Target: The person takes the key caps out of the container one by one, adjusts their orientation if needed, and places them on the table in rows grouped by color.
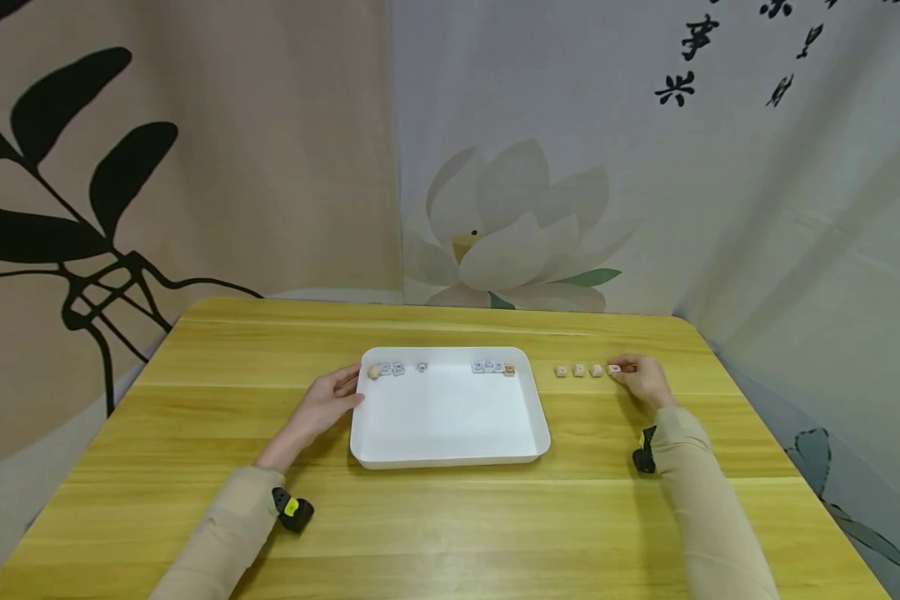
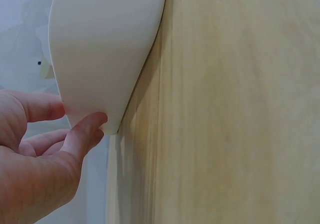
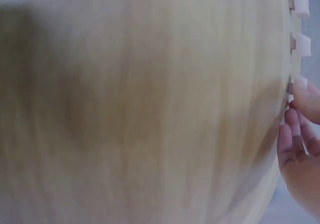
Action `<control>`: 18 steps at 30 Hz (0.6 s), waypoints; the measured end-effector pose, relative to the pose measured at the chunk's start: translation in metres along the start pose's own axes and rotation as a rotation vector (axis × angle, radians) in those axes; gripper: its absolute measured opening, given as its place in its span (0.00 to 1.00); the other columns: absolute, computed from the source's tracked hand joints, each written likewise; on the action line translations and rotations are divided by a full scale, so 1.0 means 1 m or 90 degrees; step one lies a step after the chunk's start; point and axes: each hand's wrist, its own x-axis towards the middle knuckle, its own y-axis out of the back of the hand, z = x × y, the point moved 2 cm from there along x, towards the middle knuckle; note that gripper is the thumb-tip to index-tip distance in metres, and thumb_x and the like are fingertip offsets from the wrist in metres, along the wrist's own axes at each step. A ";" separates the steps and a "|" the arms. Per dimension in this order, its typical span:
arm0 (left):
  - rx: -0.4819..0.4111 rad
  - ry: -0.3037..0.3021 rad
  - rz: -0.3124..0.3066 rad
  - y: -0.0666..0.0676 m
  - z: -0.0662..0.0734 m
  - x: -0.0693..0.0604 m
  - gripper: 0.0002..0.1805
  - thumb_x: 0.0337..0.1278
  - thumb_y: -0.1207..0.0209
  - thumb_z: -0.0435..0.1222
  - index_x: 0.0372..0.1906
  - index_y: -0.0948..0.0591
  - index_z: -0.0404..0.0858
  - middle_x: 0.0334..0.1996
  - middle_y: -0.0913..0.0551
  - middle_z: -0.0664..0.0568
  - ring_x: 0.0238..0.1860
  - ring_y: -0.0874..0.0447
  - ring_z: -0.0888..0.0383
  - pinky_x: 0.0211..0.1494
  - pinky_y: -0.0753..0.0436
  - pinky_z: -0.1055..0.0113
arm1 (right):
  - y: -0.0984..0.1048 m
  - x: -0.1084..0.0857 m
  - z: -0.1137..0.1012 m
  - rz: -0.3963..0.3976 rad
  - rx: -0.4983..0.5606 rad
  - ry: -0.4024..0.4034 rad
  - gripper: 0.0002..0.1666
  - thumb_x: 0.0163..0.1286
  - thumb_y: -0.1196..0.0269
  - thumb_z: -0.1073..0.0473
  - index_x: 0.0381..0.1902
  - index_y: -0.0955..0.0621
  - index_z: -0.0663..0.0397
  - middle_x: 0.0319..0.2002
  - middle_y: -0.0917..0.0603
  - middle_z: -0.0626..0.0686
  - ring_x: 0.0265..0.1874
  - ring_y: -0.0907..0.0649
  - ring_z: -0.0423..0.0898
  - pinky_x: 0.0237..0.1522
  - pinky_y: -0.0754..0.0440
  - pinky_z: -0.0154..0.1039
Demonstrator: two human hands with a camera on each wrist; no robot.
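A white rectangular tray (image 1: 450, 425) lies on the wooden table. My left hand (image 1: 328, 400) grips its left side; in the left wrist view the thumb (image 2: 86, 129) lies on the outer wall and a finger touches the rim. At the far right, my right hand (image 1: 643, 379) pinches a small pale block (image 1: 613, 369) with a dark mark on top. It is the end one in a row of similar blocks (image 1: 579, 370) right of the tray. In the right wrist view the fingers mostly hide it, and neighbouring pinkish blocks (image 3: 302, 45) show brown undersides.
Along the tray's far side stand several small grey marked blocks (image 1: 488, 367), a brown one (image 1: 509, 370) and a beige lump (image 1: 374, 372). The wooden table (image 1: 450, 533) extends in front of the tray. A printed curtain (image 1: 300, 167) hangs behind the table.
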 end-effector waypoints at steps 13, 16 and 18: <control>0.006 0.005 0.002 0.000 0.000 0.001 0.33 0.66 0.51 0.27 0.72 0.48 0.27 0.72 0.46 0.33 0.72 0.44 0.39 0.69 0.32 0.51 | 0.016 0.000 -0.019 -0.056 0.070 0.010 0.26 0.73 0.50 0.65 0.68 0.34 0.64 0.65 0.34 0.72 0.60 0.29 0.67 0.55 0.22 0.55; 0.004 0.004 0.003 0.000 -0.001 0.002 0.33 0.66 0.51 0.27 0.72 0.48 0.27 0.72 0.46 0.33 0.72 0.44 0.39 0.69 0.32 0.51 | 0.017 0.005 -0.032 -0.042 0.093 0.016 0.26 0.75 0.52 0.60 0.68 0.35 0.63 0.66 0.35 0.70 0.62 0.30 0.66 0.60 0.27 0.59; 0.004 0.004 0.003 0.000 -0.001 0.001 0.33 0.66 0.51 0.27 0.72 0.48 0.27 0.72 0.46 0.33 0.72 0.43 0.39 0.69 0.32 0.51 | 0.015 0.009 -0.041 -0.041 0.112 0.020 0.27 0.76 0.52 0.57 0.69 0.35 0.61 0.67 0.34 0.68 0.63 0.31 0.65 0.63 0.30 0.60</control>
